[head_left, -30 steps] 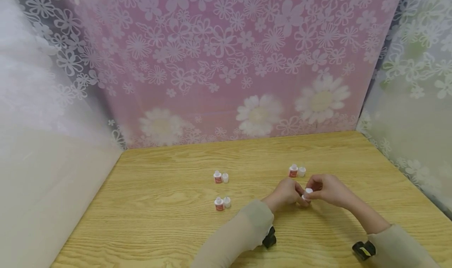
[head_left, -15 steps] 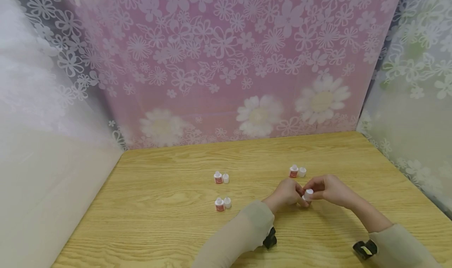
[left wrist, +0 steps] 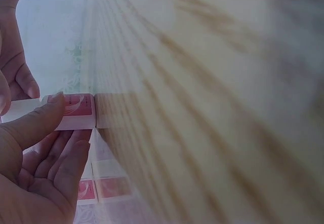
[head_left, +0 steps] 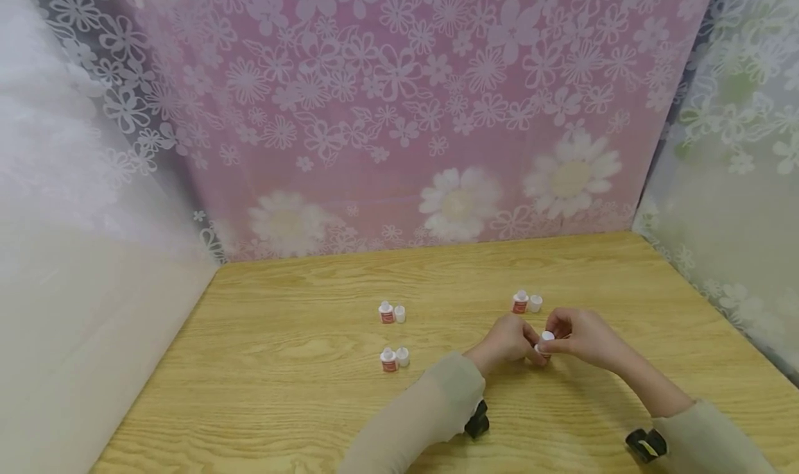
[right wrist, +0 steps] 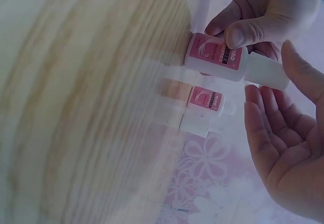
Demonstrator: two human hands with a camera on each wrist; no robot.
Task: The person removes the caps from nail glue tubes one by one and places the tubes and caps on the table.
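My left hand (head_left: 508, 339) grips a small white glue bottle (right wrist: 210, 49) with a pink label, thumb on the label and fingers behind. The bottle stands upright, its base at the table. A white cap (right wrist: 266, 72) sits on its top. Thumb and fingers of my right hand (head_left: 583, 335) are curled about this cap, the thumb touching its end in the right wrist view. Just behind the hands stands another glue bottle (head_left: 520, 304) with its nozzle bare, and a loose cap (head_left: 535, 304) sits beside it.
Two more uncapped glue bottles, one farther back (head_left: 387, 314) and one nearer (head_left: 389, 361), stand left of my hands, each with a loose cap beside it. The wood-grain table (head_left: 281, 391) ends at a pink flowered cloth (head_left: 374, 148); pale cloths flank both sides.
Both hands stay at the same bottle. My right fingers close in on the cap half a second ago, then spread slightly again now. The other bottles and caps have not moved.
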